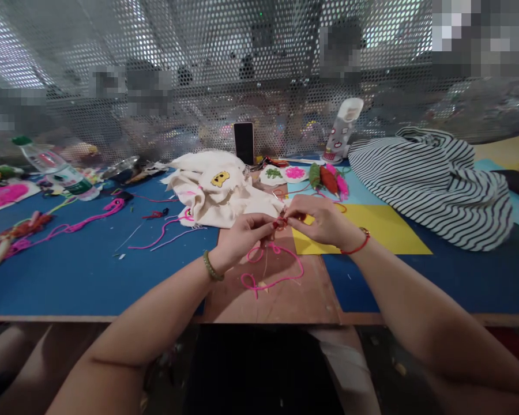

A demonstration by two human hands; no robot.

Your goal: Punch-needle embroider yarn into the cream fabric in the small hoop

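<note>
My left hand (pixel 246 237) and my right hand (pixel 318 222) meet above the table's middle, fingertips pinched together around a small red piece of yarn work (pixel 280 223). Its exact shape is too small to tell. Below the hands, a loose pink yarn (pixel 301 265) curls over the bare brown tabletop (pixel 272 305). Just behind my left hand lies a bunched white cloth (pixel 225 199) with a yellow patch. Green, orange and pink yarn bundles (pixel 328 180) lie beyond my right hand, near two round white pieces with green and pink designs (pixel 294 173).
A phone (pixel 244 143) leans upright against the perforated metal screen (pixel 199 98). A white-capped bottle (pixel 339 135) stands right of it. Striped fabric (pixel 436 190) lies right, beyond a yellow sheet (pixel 372 230). Left are a tilted plastic bottle (pixel 60 170) and pink yarn (pixel 82 223).
</note>
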